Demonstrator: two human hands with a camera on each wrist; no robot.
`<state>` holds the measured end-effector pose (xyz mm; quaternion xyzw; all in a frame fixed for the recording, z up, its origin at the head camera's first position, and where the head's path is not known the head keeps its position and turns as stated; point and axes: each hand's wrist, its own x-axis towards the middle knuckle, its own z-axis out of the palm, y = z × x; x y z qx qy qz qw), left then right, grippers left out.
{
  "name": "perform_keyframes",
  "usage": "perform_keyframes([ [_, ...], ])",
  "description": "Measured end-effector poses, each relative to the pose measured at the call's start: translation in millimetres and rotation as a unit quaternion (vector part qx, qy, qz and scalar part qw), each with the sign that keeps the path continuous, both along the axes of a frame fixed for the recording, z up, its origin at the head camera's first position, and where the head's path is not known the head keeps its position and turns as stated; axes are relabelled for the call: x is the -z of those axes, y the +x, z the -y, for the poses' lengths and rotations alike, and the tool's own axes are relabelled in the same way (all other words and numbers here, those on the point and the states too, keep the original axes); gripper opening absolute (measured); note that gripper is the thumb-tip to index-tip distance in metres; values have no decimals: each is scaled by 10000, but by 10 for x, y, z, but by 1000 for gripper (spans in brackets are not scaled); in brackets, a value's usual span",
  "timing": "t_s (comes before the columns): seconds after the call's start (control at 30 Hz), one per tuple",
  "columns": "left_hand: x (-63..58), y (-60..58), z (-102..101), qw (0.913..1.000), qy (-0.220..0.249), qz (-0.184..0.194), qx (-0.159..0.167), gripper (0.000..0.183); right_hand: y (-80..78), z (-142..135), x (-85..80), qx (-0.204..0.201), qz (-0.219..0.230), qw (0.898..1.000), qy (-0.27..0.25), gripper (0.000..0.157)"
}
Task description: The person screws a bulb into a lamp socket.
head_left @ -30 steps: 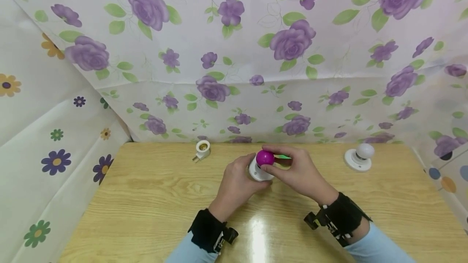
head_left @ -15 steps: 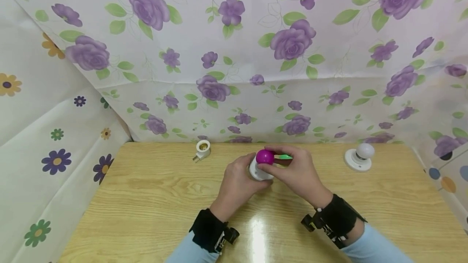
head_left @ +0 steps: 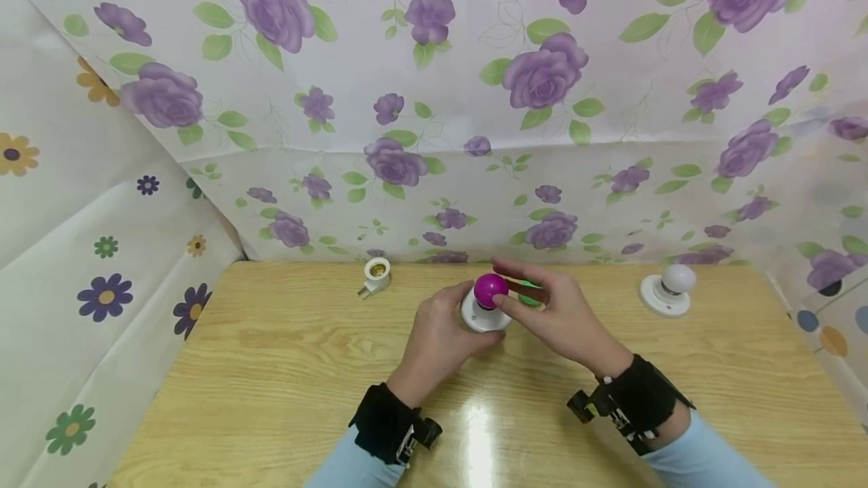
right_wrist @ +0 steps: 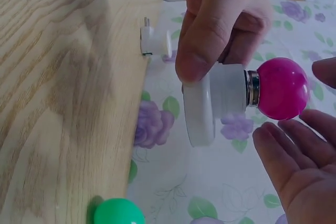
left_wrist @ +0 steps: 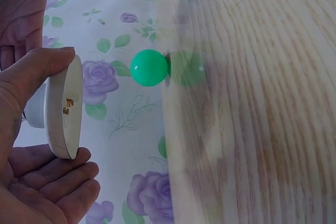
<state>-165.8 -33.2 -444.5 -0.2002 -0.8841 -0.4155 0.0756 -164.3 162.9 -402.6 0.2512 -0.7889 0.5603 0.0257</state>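
Now wider grip round pink bulb

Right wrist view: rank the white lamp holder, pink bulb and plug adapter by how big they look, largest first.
1. white lamp holder, partly covered by the left hand
2. pink bulb
3. plug adapter, seemingly farther away, so its true size is unsure

Bulb in holder, plug adapter left, second bulb right
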Motion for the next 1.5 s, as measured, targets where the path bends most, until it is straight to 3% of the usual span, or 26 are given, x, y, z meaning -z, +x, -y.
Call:
perform_keyframes([
  [0.27,16,-11,-19,10000,-59,-27,73,65,2,22,-5,-202,91,9997,94,43],
  [0.47,26,-8,-20,9999,-62,-120,44,66,25,29,-23,37,130,9998,149,42],
  [0.67,6,8,-10,10000,-20,-83,-5,64,141,115,-190,268,248,9987,-351,39],
  [0.8,8,7,-5,10000,-9,-30,-5,65,170,155,-208,415,113,9976,-533,38],
  [1.07,11,-4,9,10000,-4,-19,2,65,179,149,-208,520,68,9980,-366,43],
  [1.5,-16,-13,8,9999,45,-18,118,60,10,9,21,-362,-54,9993,-120,47],
])
